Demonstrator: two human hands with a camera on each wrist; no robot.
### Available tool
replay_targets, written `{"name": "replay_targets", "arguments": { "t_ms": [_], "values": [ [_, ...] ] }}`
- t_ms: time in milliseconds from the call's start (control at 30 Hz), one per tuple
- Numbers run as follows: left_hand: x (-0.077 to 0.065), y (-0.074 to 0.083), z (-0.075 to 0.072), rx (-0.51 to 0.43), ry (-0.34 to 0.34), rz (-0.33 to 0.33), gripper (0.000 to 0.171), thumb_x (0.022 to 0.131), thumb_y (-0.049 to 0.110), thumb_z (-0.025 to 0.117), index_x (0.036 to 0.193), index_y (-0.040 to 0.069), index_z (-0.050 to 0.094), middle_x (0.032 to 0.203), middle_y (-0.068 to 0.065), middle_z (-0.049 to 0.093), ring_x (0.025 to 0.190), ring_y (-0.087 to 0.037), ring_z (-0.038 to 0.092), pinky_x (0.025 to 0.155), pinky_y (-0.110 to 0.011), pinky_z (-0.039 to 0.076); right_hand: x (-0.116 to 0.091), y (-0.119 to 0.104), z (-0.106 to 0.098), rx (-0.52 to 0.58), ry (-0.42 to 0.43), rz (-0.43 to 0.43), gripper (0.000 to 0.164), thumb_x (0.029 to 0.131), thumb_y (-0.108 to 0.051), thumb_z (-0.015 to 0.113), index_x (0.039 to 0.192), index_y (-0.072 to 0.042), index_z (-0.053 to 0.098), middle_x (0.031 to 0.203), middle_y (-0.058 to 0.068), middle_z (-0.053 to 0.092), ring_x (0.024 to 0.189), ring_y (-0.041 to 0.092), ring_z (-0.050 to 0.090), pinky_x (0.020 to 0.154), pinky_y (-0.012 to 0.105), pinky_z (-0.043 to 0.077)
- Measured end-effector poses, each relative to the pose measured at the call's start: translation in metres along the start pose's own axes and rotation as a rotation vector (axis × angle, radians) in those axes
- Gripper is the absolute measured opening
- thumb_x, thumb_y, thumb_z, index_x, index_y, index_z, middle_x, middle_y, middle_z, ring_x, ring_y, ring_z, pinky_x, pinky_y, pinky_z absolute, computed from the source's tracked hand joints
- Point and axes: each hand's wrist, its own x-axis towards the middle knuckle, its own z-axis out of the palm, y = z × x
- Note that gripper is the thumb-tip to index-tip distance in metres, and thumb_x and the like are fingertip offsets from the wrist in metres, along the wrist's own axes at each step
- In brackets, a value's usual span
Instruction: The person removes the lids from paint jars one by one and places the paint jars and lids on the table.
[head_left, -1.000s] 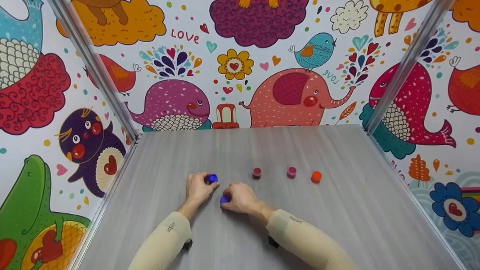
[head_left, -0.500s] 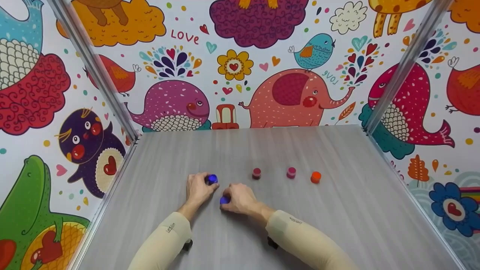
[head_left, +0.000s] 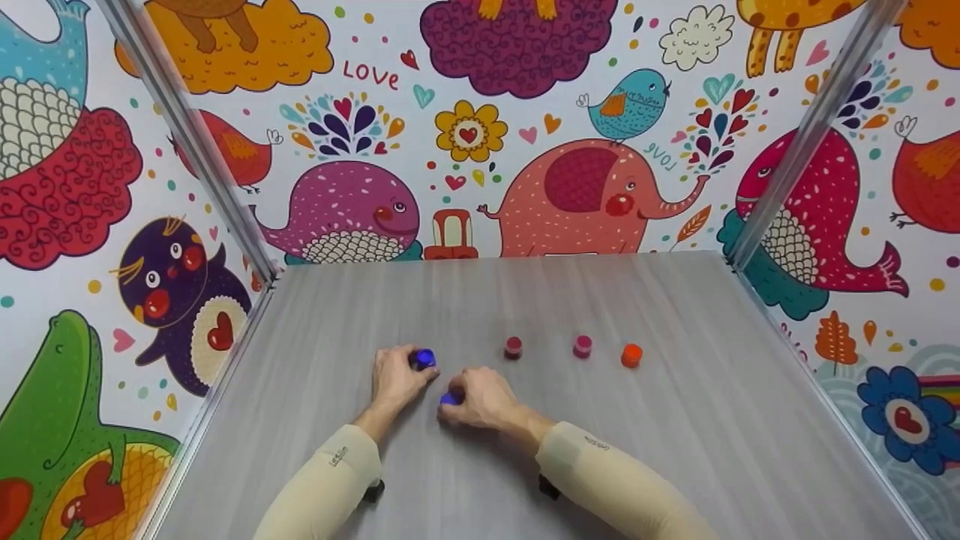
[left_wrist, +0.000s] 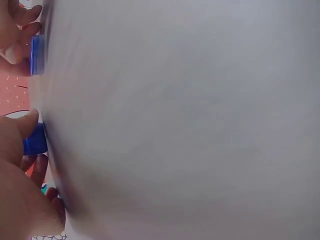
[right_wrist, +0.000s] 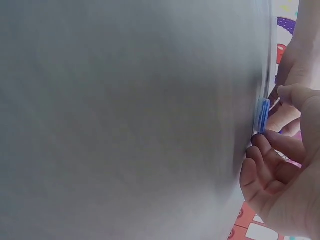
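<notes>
My left hand [head_left: 397,379] holds a small dark blue jar [head_left: 425,358] between thumb and fingers on the tabletop; in the left wrist view this blue jar [left_wrist: 35,141] stands beside the thumb. A little nearer and to the right, my right hand [head_left: 481,397] pinches a second small blue jar [head_left: 449,400], partly covered by the fingers. From the right wrist, that second jar [right_wrist: 262,115] shows a clear lower side resting on the table, the fingers curled below it. The two jars stand apart.
Behind my right hand stand three small jars in a loose row: a dark red one [head_left: 513,347], a magenta one [head_left: 583,346] and an orange one [head_left: 632,355]. Cartoon-printed walls and metal posts bound the grey table [head_left: 480,300] at the back and sides.
</notes>
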Motion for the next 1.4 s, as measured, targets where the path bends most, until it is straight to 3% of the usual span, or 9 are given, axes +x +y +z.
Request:
{"name": "replay_targets", "arguments": {
  "t_ms": [367,567,933,1400],
  "values": [
    [-0.005,0.005,-0.007,-0.078,-0.014,-0.011,0.052,0.085,0.024,0.098,0.127,0.001,0.079,0.125,-0.020,0.082,0.121,-0.041,0.067,0.111,-0.058,0.050,-0.006,0.007,-0.018,0.019,0.008,0.036,0.043,0.096,-0.045,0.084,0.120,-0.009,0.087,0.104,0.004,0.087,0.094,0.017,0.079,0.086,0.037,0.066],
    [-0.009,0.006,-0.013,-0.101,-0.053,-0.054,0.052,0.091,0.025,0.094,0.134,0.002,0.076,0.131,-0.019,0.079,0.128,-0.040,0.070,0.116,-0.059,0.052,-0.007,0.011,-0.033,0.037,0.060,0.033,0.039,0.095,-0.037,0.083,0.118,-0.006,0.087,0.106,0.009,0.087,0.096,0.023,0.082,0.087,0.043,0.069],
    [-0.007,0.012,-0.022,-0.124,-0.042,-0.072,0.059,0.091,0.034,0.093,0.138,0.003,0.074,0.136,-0.019,0.078,0.127,-0.039,0.074,0.112,-0.057,0.058,-0.010,0.011,-0.052,0.009,0.090,-0.021,0.038,0.096,-0.036,0.085,0.117,-0.004,0.086,0.107,0.010,0.087,0.097,0.026,0.082,0.087,0.044,0.069],
    [-0.010,0.026,-0.032,-0.129,-0.012,0.035,0.051,0.095,0.033,0.089,0.134,0.002,0.077,0.132,-0.019,0.078,0.124,-0.040,0.072,0.108,-0.059,0.058,-0.018,0.018,-0.068,0.029,0.139,-0.039,0.031,0.094,-0.029,0.089,0.115,-0.007,0.086,0.106,0.009,0.087,0.093,0.024,0.080,0.083,0.042,0.068]
  ]
}}
